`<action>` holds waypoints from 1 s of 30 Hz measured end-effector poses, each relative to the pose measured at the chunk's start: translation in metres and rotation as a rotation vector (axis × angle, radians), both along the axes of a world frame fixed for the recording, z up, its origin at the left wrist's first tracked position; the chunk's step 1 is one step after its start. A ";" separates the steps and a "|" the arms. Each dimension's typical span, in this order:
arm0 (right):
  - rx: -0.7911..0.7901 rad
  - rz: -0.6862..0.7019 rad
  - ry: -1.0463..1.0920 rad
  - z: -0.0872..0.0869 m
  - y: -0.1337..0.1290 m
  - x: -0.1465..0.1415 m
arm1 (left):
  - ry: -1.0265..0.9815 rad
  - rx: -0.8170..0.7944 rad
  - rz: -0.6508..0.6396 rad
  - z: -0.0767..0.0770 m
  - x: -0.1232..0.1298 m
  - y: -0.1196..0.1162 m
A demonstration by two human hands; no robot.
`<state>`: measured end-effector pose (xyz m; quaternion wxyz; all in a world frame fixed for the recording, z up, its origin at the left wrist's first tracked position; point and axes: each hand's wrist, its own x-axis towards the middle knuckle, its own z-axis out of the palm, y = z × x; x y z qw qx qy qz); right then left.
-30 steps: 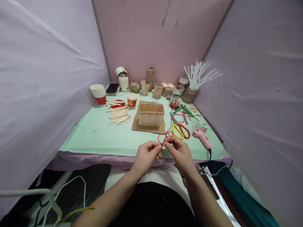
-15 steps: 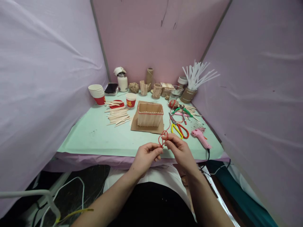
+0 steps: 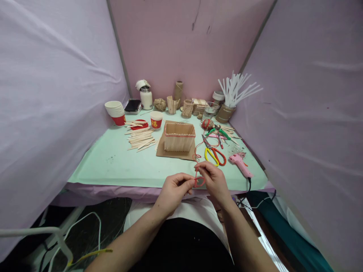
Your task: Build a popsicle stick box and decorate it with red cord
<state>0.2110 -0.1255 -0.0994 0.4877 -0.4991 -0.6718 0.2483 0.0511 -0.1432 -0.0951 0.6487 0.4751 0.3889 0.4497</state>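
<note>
Near the front edge of the table, my left hand [image 3: 176, 190] pinches a red cord [image 3: 200, 183] between thumb and fingertips. My right hand [image 3: 214, 181] pinches the same cord a little higher, and a loop of it hangs between the two hands. From there the cord runs back past the scissors [image 3: 212, 154] to a wound ball [image 3: 207, 124]. Beyond my hands stands an open box of wooden sticks [image 3: 178, 143] with red trim round its upper edge, resting on a piece of cardboard [image 3: 163, 153].
Wooden sticks [image 3: 141, 139] and paper cups [image 3: 156, 120] lie to the left. A pink glue gun [image 3: 240, 164] is at the right, with green-handled pliers [image 3: 224, 133] behind it. Jars, twine [image 3: 160, 104] and a pot of white sticks [image 3: 226, 113] line the back.
The looped cord between my hands has been drawn lower and into a smaller loop. My right hand has shifted slightly down; more cord now lies slack on the table near the cardboard.
</note>
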 end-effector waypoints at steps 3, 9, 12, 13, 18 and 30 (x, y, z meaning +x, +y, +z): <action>-0.031 -0.107 0.007 -0.002 0.003 0.001 | -0.001 0.002 -0.015 0.002 0.001 -0.001; -0.108 -0.160 0.016 -0.006 0.003 0.000 | 0.015 0.014 -0.027 0.009 -0.001 -0.005; -0.112 -0.194 0.009 -0.008 0.004 0.000 | 0.028 0.033 -0.032 0.011 -0.002 -0.007; -0.111 -0.204 0.003 -0.009 0.005 0.000 | 0.033 0.038 -0.033 0.012 -0.002 -0.008; -0.086 -0.172 -0.077 -0.011 0.007 0.003 | 0.067 0.068 -0.029 0.017 -0.002 -0.009; 0.452 0.047 -0.393 0.021 -0.024 -0.003 | 0.208 0.319 0.231 0.005 -0.003 0.005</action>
